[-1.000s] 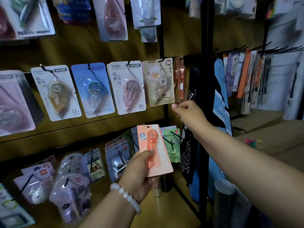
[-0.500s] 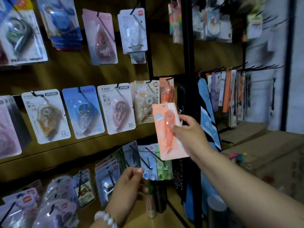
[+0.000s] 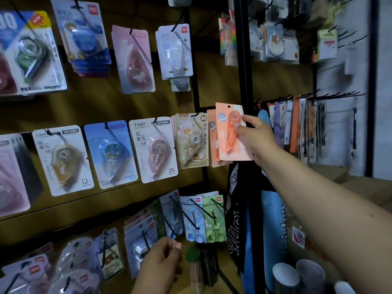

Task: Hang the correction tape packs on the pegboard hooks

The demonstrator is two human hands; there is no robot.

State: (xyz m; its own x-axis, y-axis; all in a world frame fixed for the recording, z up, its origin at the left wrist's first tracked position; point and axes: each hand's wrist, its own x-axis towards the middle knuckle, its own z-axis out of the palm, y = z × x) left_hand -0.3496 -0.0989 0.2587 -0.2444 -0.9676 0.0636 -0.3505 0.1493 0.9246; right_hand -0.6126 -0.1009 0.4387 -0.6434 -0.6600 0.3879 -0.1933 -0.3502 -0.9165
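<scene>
My right hand (image 3: 257, 139) pinches an orange correction tape pack (image 3: 230, 132) by its right edge and holds it upright at the right end of the middle row. Its hang hole sits near the top, level with the black hook there. Just behind it hangs another orange pack (image 3: 212, 141) on that hook. My left hand (image 3: 162, 262) is low in front of the bottom row, fingers loosely curled, holding nothing. Other correction tape packs hang along the brown pegboard (image 3: 101, 107), such as a cat-print pack (image 3: 192, 141).
A black upright post (image 3: 244, 60) borders the board's right side. Dark and blue bags (image 3: 254, 219) hang beside it. More stationery hangs on hooks at the far right (image 3: 297, 124). Grey cups (image 3: 297, 274) stand at the lower right. Blue and green packs (image 3: 203, 217) fill the bottom row.
The orange pack passed from my left hand to my right, which raised it to the hook at the right end of the middle row. My left hand dropped lower, holding nothing.
</scene>
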